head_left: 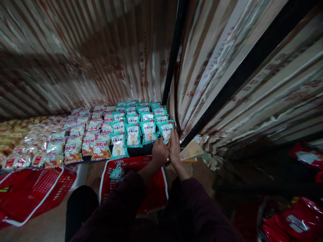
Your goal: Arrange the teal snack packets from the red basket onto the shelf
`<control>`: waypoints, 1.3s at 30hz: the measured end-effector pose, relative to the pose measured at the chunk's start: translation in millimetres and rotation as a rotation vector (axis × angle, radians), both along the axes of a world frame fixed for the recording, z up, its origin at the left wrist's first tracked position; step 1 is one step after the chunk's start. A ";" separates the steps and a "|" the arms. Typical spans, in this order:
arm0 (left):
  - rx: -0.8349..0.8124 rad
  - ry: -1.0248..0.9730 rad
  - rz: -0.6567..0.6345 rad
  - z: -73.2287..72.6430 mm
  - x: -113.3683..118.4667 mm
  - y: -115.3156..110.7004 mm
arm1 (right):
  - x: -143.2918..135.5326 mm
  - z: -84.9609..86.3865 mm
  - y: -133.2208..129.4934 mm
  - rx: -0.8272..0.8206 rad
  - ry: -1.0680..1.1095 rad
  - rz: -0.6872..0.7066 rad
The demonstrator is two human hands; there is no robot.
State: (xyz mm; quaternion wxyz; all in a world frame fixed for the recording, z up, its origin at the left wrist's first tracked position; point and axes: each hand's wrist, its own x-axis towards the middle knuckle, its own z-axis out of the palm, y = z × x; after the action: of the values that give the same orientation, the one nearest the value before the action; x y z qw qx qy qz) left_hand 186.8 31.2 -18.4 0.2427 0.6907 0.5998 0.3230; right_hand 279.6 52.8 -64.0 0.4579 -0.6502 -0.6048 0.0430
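Rows of white-and-teal snack bags (133, 135) stand at the right end of the display. The front right snack bag (167, 131) is between my two hands. My left hand (160, 153) is closed at its lower left corner, fingertips partly hidden. My right hand (174, 145) presses along its right side, fingers together and stretched upward. Just below the display, a red basket (161, 193) with a white rim sits in front of me. Inside it lies another teal snack bag (117, 172), partly covered by my left sleeve.
Orange-and-white snack bags (101, 147) and small wrapped cakes (22, 161) fill the display leftward. Another red basket (47, 188) stands at lower left. Pleated curtains (101, 50) and black poles (174, 57) close the back and right. Red packages (297, 218) lie at lower right.
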 end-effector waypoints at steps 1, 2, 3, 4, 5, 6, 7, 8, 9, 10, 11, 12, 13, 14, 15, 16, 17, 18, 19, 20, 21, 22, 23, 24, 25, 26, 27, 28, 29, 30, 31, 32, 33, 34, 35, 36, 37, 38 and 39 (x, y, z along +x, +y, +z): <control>0.001 -0.013 0.001 -2.1 0.4 1.2 | 0.4 0.5 -0.1 -0.004 -0.002 0.007; 0.000 -0.022 0.001 -3.6 0.8 2.5 | 0.8 0.7 0.0 -0.010 -0.006 0.013; -0.003 -0.023 -0.002 -4.7 1.2 3.6 | 1.1 0.6 0.1 -0.016 -0.009 0.014; -0.007 -0.022 -0.002 -5.3 1.6 4.3 | 1.4 0.3 0.2 -0.020 -0.013 0.011; -0.008 -0.019 -0.002 -5.5 1.9 4.5 | 1.5 -0.3 0.2 -0.023 -0.016 0.006; -0.004 -0.018 0.000 -5.6 2.1 4.1 | 1.7 -1.1 0.1 -0.022 -0.020 -0.001; 0.007 -0.020 0.002 -5.6 2.2 3.1 | 1.7 -2.1 -0.2 -0.019 -0.023 -0.007; 0.023 -0.026 0.001 -5.6 2.0 1.8 | 1.7 -3.1 -0.7 -0.014 -0.028 -0.012; 0.040 -0.032 0.000 -5.7 1.7 0.1 | 1.6 -4.3 -1.2 -0.009 -0.032 -0.012; 0.054 -0.037 -0.004 -5.8 1.3 -1.5 | 1.5 -5.6 -1.8 -0.003 -0.037 -0.008; 0.064 -0.038 -0.013 -5.9 0.6 -3.0 | 1.4 -6.9 -2.2 0.002 -0.040 -0.001; 0.069 -0.035 -0.027 -5.8 -0.1 -4.1 | 1.3 -8.3 -2.4 0.005 -0.044 0.009; 0.069 -0.028 -0.043 -5.6 -1.0 -4.7 | 1.4 -9.6 -2.4 0.006 -0.045 0.017; 0.066 -0.018 -0.061 -5.1 -1.8 -4.9 | 1.6 -10.8 -2.0 0.006 -0.047 0.022; 0.063 -0.006 -0.076 -4.4 -2.5 -4.6 | 1.9 -11.8 -1.3 0.003 -0.049 0.026; 0.063 0.006 -0.088 -3.5 -3.1 -4.2 | 2.4 -12.5 -0.5 -0.002 -0.053 0.029; 0.064 0.017 -0.093 -2.4 -3.5 -3.5 | 2.9 -12.8 0.4 -0.008 -0.056 0.031; 0.067 0.028 -0.095 -1.3 -3.8 -3.0 | 3.5 -12.7 1.0 -0.013 -0.057 0.031; 0.075 0.039 -0.098 -0.2 -3.8 -2.5 | 4.1 -12.3 1.3 -0.017 -0.059 0.033; 0.086 0.049 -0.099 0.9 -3.7 -2.4 | 4.5 -11.6 1.1 -0.021 -0.063 0.036; 0.098 0.059 -0.101 1.7 -3.6 -2.4 | 4.7 -10.7 0.4 -0.020 -0.070 0.036; 0.111 0.069 -0.105 2.3 -3.3 -2.7 | 4.8 -9.8 -1.0 -0.016 -0.080 0.037; 0.120 0.079 -0.106 2.5 -3.0 -3.1 | 4.5 -8.9 -2.9 -0.007 -0.094 0.040; 0.125 0.087 -0.105 2.3 -2.7 -3.4 | 4.0 -8.3 -5.0 0.002 -0.112 0.045; 0.126 0.091 -0.102 1.6 -2.4 -3.6 | 3.2 -8.0 -7.3 0.011 -0.131 0.052; 0.126 0.089 -0.102 0.6 -2.0 -3.7 | 2.2 -8.1 -9.5 0.016 -0.150 0.059; 0.129 0.084 -0.107 -0.8 -1.5 -3.4 | 1.1 -8.6 -11.4 0.017 -0.166 0.063; 0.135 0.076 -0.117 -2.3 -1.0 -2.9 | 0.0 -9.3 -12.9 0.014 -0.179 0.061; 0.142 0.069 -0.131 -3.9 -0.4 -2.2 | -1.0 -10.3 -13.9 0.008 -0.187 0.052; 0.148 0.063 -0.143 -5.5 0.1 -1.4 | -1.8 -11.4 -14.4 0.001 -0.192 0.042; 0.151 0.059 -0.147 -6.7 0.6 -0.6 | -2.2 -12.4 -14.4 -0.005 -0.192 0.031; 0.151 0.057 -0.145 -7.7 0.9 0.1 | -2.3 -13.3 -14.2 -0.009 -0.191 0.024; 0.148 0.055 -0.138 -8.3 1.1 0.7 | -2.0 -14.0 -13.8 -0.011 -0.191 0.024; 0.145 0.053 -0.132 -8.6 1.0 1.0 | -1.5 -14.5 -13.5 -0.010 -0.192 0.030; 0.143 0.052 -0.132 -8.5 0.8 1.0 | -0.7 -14.7 -13.2 -0.007 -0.195 0.037; 0.141 0.050 -0.138 -8.3 0.4 0.8 | 0.2 -14.9 -13.1 -0.005 -0.197 0.043; 0.138 0.049 -0.146 -8.0 -0.1 0.3 | 0.9 -15.0 -13.1 -0.002 -0.199 0.046; 0.133 0.048 -0.151 -7.7 -0.7 -0.4 | 1.5 -15.0 -13.3 0.002 -0.200 0.047; 0.128 0.044 -0.151 -7.7 -1.2 -1.2 | 1.9 -15.2 -13.6 0.010 -0.201 0.048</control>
State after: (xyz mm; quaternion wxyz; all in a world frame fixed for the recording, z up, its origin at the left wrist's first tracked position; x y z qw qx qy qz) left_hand 185.6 30.0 -26.0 0.2085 0.7551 0.5292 0.3260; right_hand 281.5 39.2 -79.1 0.3968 -0.6345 -0.6632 -0.0146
